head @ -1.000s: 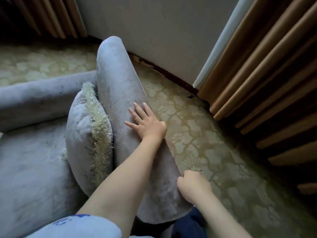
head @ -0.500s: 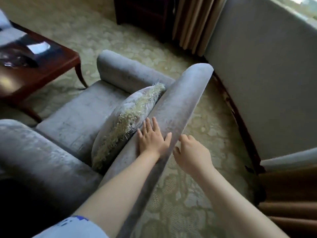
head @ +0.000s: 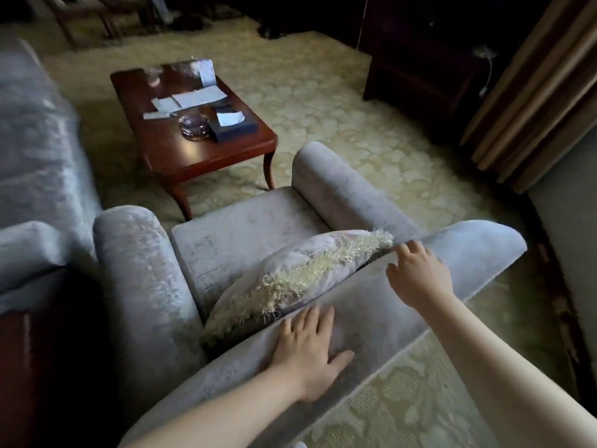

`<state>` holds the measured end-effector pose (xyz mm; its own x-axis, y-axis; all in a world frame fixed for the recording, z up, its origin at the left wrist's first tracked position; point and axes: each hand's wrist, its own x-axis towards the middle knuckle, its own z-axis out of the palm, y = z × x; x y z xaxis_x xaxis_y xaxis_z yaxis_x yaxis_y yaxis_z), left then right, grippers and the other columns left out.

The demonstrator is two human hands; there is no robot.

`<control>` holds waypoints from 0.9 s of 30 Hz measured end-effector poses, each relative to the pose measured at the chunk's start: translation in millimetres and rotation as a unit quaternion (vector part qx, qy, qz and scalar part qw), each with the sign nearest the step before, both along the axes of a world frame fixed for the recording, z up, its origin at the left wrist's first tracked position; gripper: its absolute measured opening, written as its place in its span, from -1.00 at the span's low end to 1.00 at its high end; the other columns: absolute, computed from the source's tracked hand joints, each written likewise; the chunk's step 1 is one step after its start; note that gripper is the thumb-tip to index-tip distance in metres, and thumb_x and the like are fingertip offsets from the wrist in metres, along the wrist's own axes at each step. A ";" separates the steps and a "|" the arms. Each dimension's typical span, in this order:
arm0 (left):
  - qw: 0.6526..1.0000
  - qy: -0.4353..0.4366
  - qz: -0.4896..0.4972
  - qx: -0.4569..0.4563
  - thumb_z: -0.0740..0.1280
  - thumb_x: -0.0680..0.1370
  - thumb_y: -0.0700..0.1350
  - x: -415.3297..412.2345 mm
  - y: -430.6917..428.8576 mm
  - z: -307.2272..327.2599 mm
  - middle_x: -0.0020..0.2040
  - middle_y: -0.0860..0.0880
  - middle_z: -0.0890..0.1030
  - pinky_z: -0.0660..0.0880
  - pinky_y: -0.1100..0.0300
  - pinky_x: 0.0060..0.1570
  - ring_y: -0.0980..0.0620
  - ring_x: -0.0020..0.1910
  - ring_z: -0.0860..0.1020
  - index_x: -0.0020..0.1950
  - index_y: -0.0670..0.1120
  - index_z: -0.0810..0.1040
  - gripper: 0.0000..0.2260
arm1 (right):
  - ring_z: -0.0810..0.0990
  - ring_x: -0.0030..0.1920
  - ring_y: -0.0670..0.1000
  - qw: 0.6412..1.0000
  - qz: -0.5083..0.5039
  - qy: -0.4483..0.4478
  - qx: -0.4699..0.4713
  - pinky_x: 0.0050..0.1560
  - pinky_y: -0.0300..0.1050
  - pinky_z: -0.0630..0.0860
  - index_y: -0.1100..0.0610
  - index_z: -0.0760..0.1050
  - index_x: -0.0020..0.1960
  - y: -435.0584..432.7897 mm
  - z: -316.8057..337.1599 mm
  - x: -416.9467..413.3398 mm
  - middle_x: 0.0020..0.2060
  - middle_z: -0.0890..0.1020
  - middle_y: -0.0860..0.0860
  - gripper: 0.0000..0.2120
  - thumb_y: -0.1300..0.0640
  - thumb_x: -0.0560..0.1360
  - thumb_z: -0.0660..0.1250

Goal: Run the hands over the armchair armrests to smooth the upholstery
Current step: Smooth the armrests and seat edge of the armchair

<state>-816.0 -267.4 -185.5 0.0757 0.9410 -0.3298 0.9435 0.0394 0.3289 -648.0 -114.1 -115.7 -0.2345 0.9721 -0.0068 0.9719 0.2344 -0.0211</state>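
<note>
The armchair [head: 245, 221] stands at the centre of the scene, with the person standing behind its backrest [head: 371, 318]. The left hand [head: 307, 354] lies palm down on the near part of the backrest top, fingers [head: 319, 321] spread and flat on the fabric. The right hand [head: 420, 276] is further right on the same edge, fingers [head: 403, 250] loosely spread and slightly curled; whether they touch the fabric or hover just above it cannot be told.

Handling judgement: the upholstery looks like a soft velvet-type pile over padding. It should yield under light pressure and show stroke marks, so flat palms drawn along the length should serve better than fingertips. No grasp is needed; contact belongs on the rounded top of each armrest. The chair looks heavy and unlikely to shift.

Count:
- Armrests: two. The left armrest [head: 139, 273] and the right armrest [head: 342, 189] run away from the camera; neither is touched now.
- Cushion [head: 300, 276]: one, fringed, leaning against the backrest just beside both hands.
- Worktop [head: 193, 124]: one, dark wood, on the far side of the chair, carrying papers, a glass dish and a dark box.
- Hands: two, both on or at the backrest.
</note>
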 end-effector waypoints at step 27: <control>0.922 0.087 0.362 0.111 -0.10 0.56 0.22 240.5 243.9 8.1 0.47 -0.05 0.30 0.06 0.08 0.44 -0.01 0.45 0.22 0.49 -0.08 0.19 -0.41 | 0.44 0.19 0.12 0.881 0.462 -0.072 -0.072 0.10 -0.01 0.35 0.10 0.36 0.20 267.3 5.6 131.9 0.16 0.48 0.06 -0.69 -0.03 0.57 0.06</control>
